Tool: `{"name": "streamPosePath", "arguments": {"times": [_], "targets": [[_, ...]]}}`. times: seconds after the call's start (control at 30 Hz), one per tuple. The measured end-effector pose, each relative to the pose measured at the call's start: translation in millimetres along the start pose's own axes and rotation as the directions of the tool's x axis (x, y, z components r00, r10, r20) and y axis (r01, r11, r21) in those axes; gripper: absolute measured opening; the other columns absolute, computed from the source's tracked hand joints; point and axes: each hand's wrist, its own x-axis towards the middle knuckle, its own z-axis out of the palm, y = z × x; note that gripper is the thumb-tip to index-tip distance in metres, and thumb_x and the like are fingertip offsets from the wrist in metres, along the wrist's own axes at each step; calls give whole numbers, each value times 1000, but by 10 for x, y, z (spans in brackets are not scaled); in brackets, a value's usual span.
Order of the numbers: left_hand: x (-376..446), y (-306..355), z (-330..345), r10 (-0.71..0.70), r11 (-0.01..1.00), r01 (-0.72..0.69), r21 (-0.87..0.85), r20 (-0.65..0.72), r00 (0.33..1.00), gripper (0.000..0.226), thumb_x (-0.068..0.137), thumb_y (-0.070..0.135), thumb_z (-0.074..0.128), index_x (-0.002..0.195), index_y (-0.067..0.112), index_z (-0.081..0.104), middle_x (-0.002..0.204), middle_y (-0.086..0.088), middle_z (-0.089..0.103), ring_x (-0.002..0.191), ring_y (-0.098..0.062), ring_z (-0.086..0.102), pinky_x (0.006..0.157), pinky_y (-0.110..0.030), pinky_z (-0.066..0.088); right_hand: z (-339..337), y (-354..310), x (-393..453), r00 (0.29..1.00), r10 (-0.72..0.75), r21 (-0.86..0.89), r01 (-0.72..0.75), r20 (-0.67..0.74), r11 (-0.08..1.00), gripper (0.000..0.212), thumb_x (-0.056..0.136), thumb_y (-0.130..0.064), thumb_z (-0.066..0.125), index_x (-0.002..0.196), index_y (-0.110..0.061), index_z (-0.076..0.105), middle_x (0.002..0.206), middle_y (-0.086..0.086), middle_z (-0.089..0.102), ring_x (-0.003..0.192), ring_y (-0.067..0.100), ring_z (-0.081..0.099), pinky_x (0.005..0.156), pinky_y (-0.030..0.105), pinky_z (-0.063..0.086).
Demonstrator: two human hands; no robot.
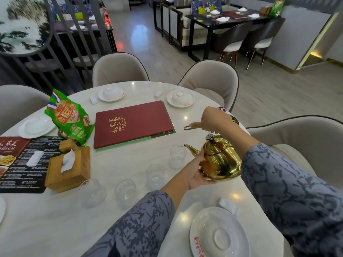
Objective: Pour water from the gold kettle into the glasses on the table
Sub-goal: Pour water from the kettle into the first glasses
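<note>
The gold kettle (220, 160) is held above the white table (115, 164), its spout pointing left over the rim of the rightmost glass (177, 156). My right hand (213, 120) grips the kettle's thin handle from above. My left hand (196, 173) cups the kettle's underside and front. Three more clear glasses stand in an arc to the left: one (155, 175), another (125, 191) and the leftmost (92, 191). Whether any glass holds water cannot be told, and no stream shows at the spout.
A red menu (132, 123) lies behind the glasses. A wooden tissue box (68, 168) and a green snack bag (71, 117) sit to the left. An upturned bowl on a plate (218, 236) is near me. Grey chairs (211, 80) ring the table.
</note>
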Motion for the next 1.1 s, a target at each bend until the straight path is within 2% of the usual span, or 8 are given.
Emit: {"name": "streamPosePath", "arguments": {"times": [0.23,0.4,0.5,0.7,0.8,0.97,1.1], "targets": [[-49,-2,51,-9,1000,9,-1,3,1000,65,83,61,62,128,18,44,139,-17,46,129,-41,49,90,-54,53,-40,-1,-51,1000,-11,9,11,-5,1000,61,78,-64,67,82,-3,72,67,5,65,66,24,64,79,41,60],[-45,-16,53,-19,1000,19,1,2,1000,67,82,61,63,129,18,43,138,-17,46,128,-41,50,87,-53,54,-46,8,-73,1000,-14,-8,14,-8,1000,58,79,-63,66,77,-5,69,61,3,61,60,21,60,75,37,59],[-47,-22,56,-20,1000,20,-3,1,1000,65,83,60,63,129,18,42,137,-17,46,129,-41,49,92,-54,52,-28,15,-66,1000,-11,1,11,-13,1000,57,79,-62,67,76,-6,70,62,3,62,60,20,61,74,37,59],[-70,-38,70,-13,1000,13,-2,-4,1000,67,83,61,63,129,17,44,136,-17,47,122,-40,53,88,-54,54,-19,12,-46,1000,0,-28,-1,-19,1000,55,79,-64,66,62,-12,60,58,0,57,54,17,54,65,33,51],[-74,-42,73,-14,1000,14,-5,3,1000,68,82,61,63,130,16,44,136,-18,47,123,-40,52,87,-54,54,-16,14,-43,1000,8,-38,-9,-20,999,56,79,-65,66,63,-12,57,59,1,56,54,18,52,65,32,49],[-69,-46,77,-22,1000,22,-11,7,1000,69,82,60,63,131,16,43,144,-19,45,128,-41,49,88,-55,54,-14,18,-54,1000,0,-37,-1,-28,999,58,78,-66,66,67,-10,60,60,2,57,57,20,55,68,34,52],[-64,-53,74,-22,1000,23,-20,7,1000,67,83,60,63,130,16,43,138,-18,46,125,-41,50,91,-55,52,-10,11,-74,1000,-10,-41,9,-27,999,56,79,-65,66,70,-10,60,63,2,57,60,20,56,71,35,55]]}}
